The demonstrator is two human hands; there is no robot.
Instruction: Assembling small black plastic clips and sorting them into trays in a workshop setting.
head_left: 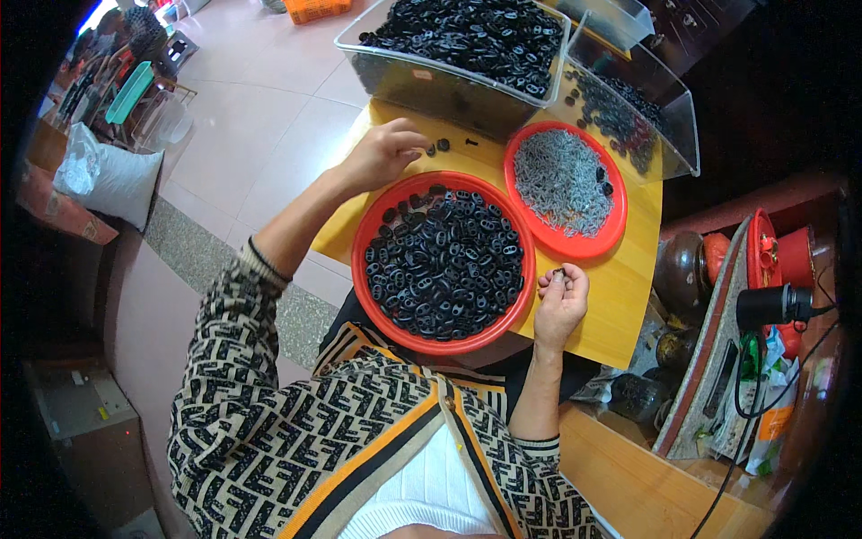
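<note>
My left hand (384, 154) is held over the yellow table, beyond the far left rim of a red round tray (360, 286). Its fingers are curled together, and whatever they pinch is hidden. Just right of its fingertips lie a few small black plastic pieces (443, 145). Close to the tray's right rim, my right hand (562, 304) pinches a small black piece (558, 272) between thumb and fingers. Many black oval pieces with two holes (444, 260) fill the tray. A smaller red tray (618, 230) behind my right hand holds a heap of silvery screw-like parts (558, 180).
A clear bin (431, 94) heaped with black pieces stands at the table's far edge. Right of it, another clear bin (687, 135) lies tilted, with black pieces inside. A shelf with jars (680, 269) and a black cylindrical device (772, 306) is at the right. A white sack (112, 180) stands left.
</note>
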